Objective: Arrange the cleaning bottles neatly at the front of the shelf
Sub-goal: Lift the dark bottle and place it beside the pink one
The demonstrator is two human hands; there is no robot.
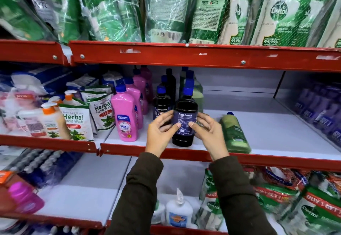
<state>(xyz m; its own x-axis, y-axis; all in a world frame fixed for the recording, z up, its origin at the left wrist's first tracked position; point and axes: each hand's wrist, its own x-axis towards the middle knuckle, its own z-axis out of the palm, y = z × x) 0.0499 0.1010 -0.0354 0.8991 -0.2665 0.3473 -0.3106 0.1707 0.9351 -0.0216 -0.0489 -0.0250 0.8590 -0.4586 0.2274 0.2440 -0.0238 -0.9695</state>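
Note:
A black bottle with a blue cap stands upright near the front edge of the white middle shelf. My left hand and my right hand clasp it from either side, fingertips on its dark label. Just behind it to the left stands a second black bottle, with more dark and pale green bottles in rows further back. A pink bottle heads a row of pink ones on the left. To the right, a green bottle lies on its side.
Herbal hand wash pouches and pump bottles fill the left bay. Purple packs line the right side. A red shelf lip hangs overhead under green refill pouches. White bottles stand on the shelf below.

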